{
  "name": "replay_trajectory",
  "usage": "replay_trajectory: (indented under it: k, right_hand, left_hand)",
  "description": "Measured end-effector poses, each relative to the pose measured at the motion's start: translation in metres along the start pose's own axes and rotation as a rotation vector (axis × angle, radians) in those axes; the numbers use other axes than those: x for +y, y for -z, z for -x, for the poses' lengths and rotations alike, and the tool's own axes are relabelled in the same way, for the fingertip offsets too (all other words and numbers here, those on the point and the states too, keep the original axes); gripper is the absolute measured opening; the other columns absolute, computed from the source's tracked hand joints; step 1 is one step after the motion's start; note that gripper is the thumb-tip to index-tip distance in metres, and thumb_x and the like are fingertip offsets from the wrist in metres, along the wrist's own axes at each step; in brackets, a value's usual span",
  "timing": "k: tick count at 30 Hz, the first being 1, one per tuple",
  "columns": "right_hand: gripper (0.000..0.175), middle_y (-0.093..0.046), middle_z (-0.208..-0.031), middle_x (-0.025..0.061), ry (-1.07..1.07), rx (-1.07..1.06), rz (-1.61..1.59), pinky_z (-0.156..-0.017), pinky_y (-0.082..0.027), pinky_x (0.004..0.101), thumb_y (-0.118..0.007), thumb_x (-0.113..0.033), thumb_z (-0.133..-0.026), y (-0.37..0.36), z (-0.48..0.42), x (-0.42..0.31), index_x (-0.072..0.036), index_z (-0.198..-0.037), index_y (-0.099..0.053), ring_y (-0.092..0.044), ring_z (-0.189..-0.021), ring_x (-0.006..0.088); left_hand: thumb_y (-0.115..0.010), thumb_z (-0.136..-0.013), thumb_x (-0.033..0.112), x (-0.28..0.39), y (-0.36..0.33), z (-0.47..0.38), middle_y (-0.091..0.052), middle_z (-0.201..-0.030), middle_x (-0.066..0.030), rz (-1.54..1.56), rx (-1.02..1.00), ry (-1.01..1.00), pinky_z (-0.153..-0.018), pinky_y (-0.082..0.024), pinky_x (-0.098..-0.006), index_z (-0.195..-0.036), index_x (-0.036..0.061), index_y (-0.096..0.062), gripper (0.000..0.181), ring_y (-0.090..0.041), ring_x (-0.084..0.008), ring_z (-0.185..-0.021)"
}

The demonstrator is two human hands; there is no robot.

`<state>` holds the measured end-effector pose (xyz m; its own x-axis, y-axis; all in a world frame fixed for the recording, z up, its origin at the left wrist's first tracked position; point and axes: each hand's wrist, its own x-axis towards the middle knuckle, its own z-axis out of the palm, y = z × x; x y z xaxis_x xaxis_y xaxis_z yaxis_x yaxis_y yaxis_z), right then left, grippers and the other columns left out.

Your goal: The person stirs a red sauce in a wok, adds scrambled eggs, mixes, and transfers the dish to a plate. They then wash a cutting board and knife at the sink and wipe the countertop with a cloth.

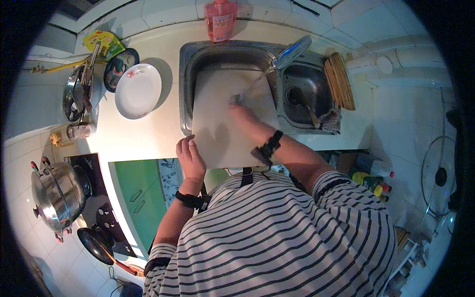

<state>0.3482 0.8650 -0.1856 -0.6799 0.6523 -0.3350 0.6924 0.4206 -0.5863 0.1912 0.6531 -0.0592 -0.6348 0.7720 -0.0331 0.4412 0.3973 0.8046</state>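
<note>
A pale cutting board (211, 111) lies tilted over the large basin of a double steel sink (187, 85), its near end at my body. My left hand (191, 157) rests at the board's left edge, fingertips on its rim. My right hand (238, 105) is blurred over the middle of the board, pressing a greyish scrubber (237, 98) that is hard to make out. Water runs from the faucet (291, 54) onto the board near that hand.
Left of the sink stand a white oval plate (138, 91), a dark patterned dish (111, 80) and a steel bowl with utensils (68, 100). A pink soap bottle (220, 22) is behind the sink. The small basin holds a wooden-handled tool (311, 115); a bamboo mat (339, 81) lies beside it.
</note>
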Motion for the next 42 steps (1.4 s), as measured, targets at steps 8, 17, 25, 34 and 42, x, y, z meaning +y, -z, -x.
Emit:
replay_trajectory:
  k: [8,17,25,34,42]
  right_hand:
    - [0.029,-0.069,-0.114,0.0217,-0.198,0.149,-0.201,-0.091,-0.053,0.0484,-0.047,-0.018,-0.1,0.055,-0.02,0.041,-0.003,-0.113,-0.068,-0.067,-0.102,0.0379]
    - [0.021,-0.07,-0.109,0.0198,0.119,0.004,-0.247,-0.088,-0.053,0.0463,-0.055,-0.007,-0.086,-0.014,-0.072,0.025,-0.003,-0.1,-0.07,-0.067,-0.102,0.0369]
    - [0.019,-0.068,-0.115,0.0143,0.938,-0.068,-0.028,-0.093,-0.051,0.0442,-0.051,-0.006,-0.092,0.05,0.082,-0.06,-0.001,-0.105,-0.064,-0.065,-0.11,0.0328]
    - [0.036,-0.066,-0.128,0.0192,-0.05,-0.02,0.022,-0.101,-0.046,0.0428,-0.042,-0.027,-0.103,0.084,-0.055,0.094,-0.002,-0.113,-0.065,-0.061,-0.121,0.0332]
    - [0.039,-0.058,-0.142,0.0146,0.138,-0.473,-0.577,-0.109,-0.043,0.0392,-0.044,-0.019,-0.104,0.043,-0.006,0.01,-0.004,-0.137,-0.058,-0.055,-0.131,0.029]
  left_hand:
    - [-0.034,-0.108,0.029,-0.003,-0.001,0.001,-0.056,-0.12,-0.0208,-0.023,0.003,0.005,-0.104,-0.039,-0.0452,-0.12,-0.0001,-0.062,0.042,-0.05,-0.0374,-0.115]
    - [-0.031,-0.108,0.032,-0.008,-0.002,0.0,-0.056,-0.12,-0.0211,-0.007,0.01,-0.06,-0.104,-0.039,-0.0455,-0.121,-0.0012,-0.061,0.046,-0.051,-0.038,-0.114]
    - [-0.032,-0.109,0.035,-0.01,-0.003,0.001,-0.057,-0.119,-0.021,-0.014,0.008,-0.089,-0.104,-0.039,-0.045,-0.122,-0.001,-0.061,0.048,-0.052,-0.0374,-0.115]
    - [-0.036,-0.108,0.032,-0.008,-0.005,0.002,-0.058,-0.12,-0.021,-0.032,0.008,-0.025,-0.104,-0.04,-0.0456,-0.121,-0.001,-0.061,0.044,-0.052,-0.0375,-0.115]
    - [-0.037,-0.108,0.032,-0.009,-0.005,0.001,-0.057,-0.12,-0.021,-0.059,0.008,-0.007,-0.104,-0.04,-0.0453,-0.121,-0.0004,-0.062,0.043,-0.052,-0.037,-0.115]
